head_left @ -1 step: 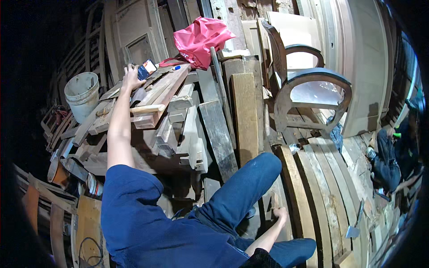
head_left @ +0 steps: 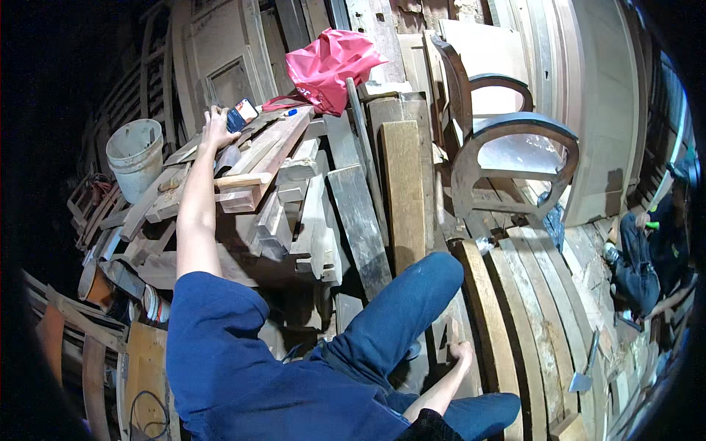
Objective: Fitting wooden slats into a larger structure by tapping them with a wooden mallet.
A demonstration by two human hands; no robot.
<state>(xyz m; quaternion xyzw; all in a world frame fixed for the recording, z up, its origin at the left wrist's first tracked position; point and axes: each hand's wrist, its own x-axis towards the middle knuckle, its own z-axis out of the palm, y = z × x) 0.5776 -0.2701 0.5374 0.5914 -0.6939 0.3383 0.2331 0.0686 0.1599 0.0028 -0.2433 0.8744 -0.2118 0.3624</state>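
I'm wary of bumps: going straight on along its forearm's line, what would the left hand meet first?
The left hand would probably meet the panelled wooden door beyond it, though depth is unclear.

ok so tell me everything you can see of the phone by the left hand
The phone is a slim, dark, rectangular handset with its lit screen facing the camera: a pale and orange picture toward the upper end, darker below, too small to make out. It sits slanted, top end leaning left, at the far part of the wood pile, left of the pink bag. The left hand meets its left side; how firmly it is held, and whether it rests on the wood, I cannot tell.
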